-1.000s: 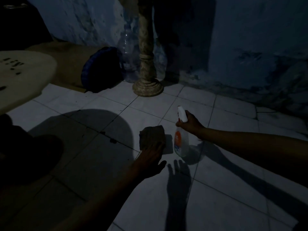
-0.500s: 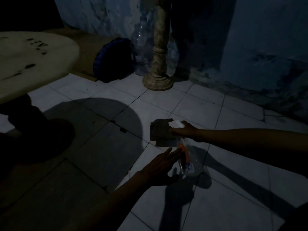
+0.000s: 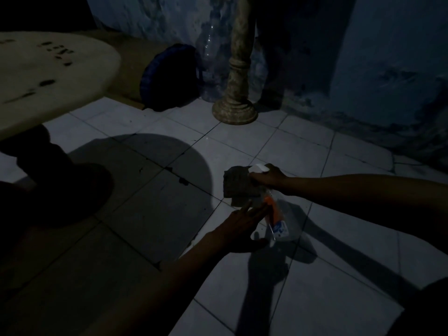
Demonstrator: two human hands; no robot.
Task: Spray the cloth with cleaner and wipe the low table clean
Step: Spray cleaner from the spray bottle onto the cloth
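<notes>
A dark folded cloth (image 3: pixel 238 185) lies on the pale tiled floor. My right hand (image 3: pixel 269 177) grips the white trigger head of a clear spray bottle (image 3: pixel 278 219) with an orange and blue label. The bottle is tilted, its nozzle pointing at the cloth and its body slanting toward me. My left hand (image 3: pixel 244 226) hovers flat with fingers spread just in front of the cloth, beside the bottle's body, holding nothing. The round low table (image 3: pixel 48 76), pale with dark marks on top, stands at the left.
A stone pedestal column (image 3: pixel 236 103) stands against the blue wall. Beside it are a large clear plastic bottle (image 3: pixel 208 64) and a dark blue bag (image 3: pixel 169 78). The table's dark base (image 3: pixel 48 166) and its shadow cover the floor at left.
The spray bottle went from upright on the floor to lifted and tilted, nozzle aimed at the cloth. My left hand left the cloth and drew back beside the bottle.
</notes>
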